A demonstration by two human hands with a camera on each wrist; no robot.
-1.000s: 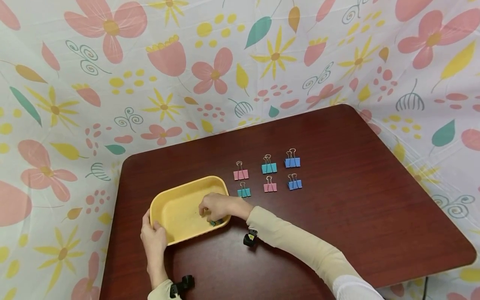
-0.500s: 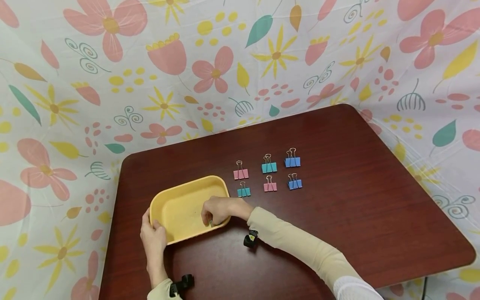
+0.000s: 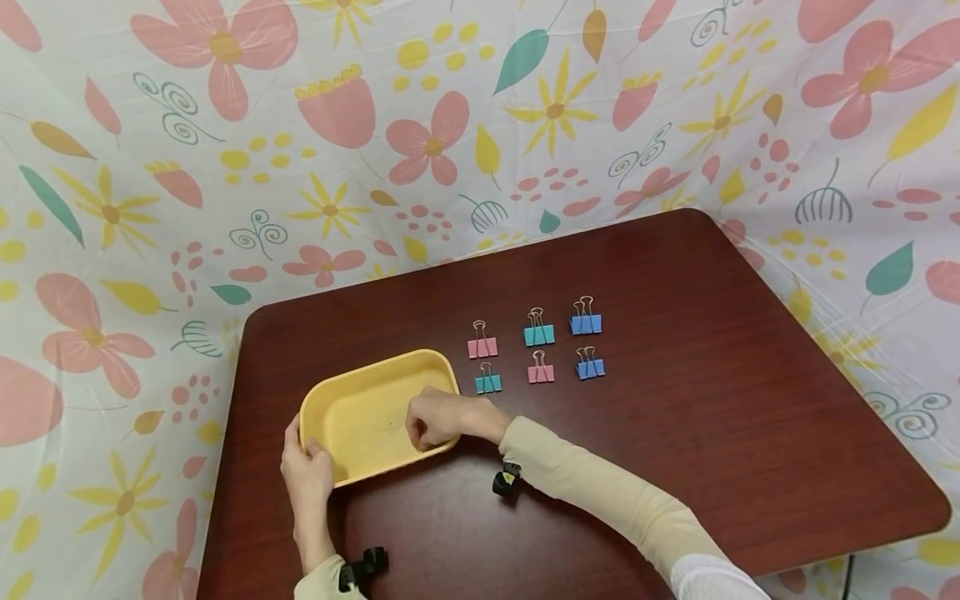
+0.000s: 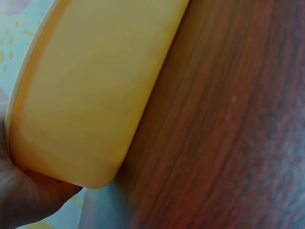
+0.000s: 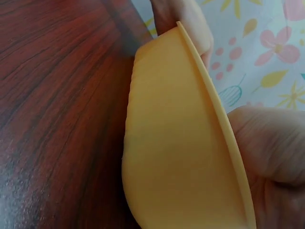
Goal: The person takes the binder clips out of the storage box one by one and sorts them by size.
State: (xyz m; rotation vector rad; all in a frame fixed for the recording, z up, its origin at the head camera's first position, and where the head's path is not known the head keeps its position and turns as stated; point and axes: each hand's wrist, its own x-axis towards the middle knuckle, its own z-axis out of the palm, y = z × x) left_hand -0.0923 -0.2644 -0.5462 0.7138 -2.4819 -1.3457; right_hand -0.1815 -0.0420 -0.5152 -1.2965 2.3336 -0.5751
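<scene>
A shallow yellow plastic tray (image 3: 367, 412) sits at the left of the table. My left hand (image 3: 307, 479) grips its left end, thumb over the rim and fingers along the outside; the left wrist view shows the tray's outer wall (image 4: 90, 95). My right hand (image 3: 438, 417) reaches over the near right rim into the tray, its fingers curled down near the inside corner. Its fingertips are hidden, and I cannot tell what is between them. In the right wrist view the right hand (image 5: 274, 157) is behind the tray wall (image 5: 176, 138).
Right of the tray, binder clips stand in two rows: pink (image 3: 482, 347), teal (image 3: 539, 335) and blue (image 3: 586, 323) at the back; teal (image 3: 488, 383), pink (image 3: 541, 373) and blue (image 3: 590, 367) in front. The dark wooden table (image 3: 712, 375) meets a flowered cloth (image 3: 420, 125) behind.
My right hand has shifted slightly right inside the tray and its fingers have curled in. The small teal-green thing seen under them earlier is now hidden. The left hand stays put.
</scene>
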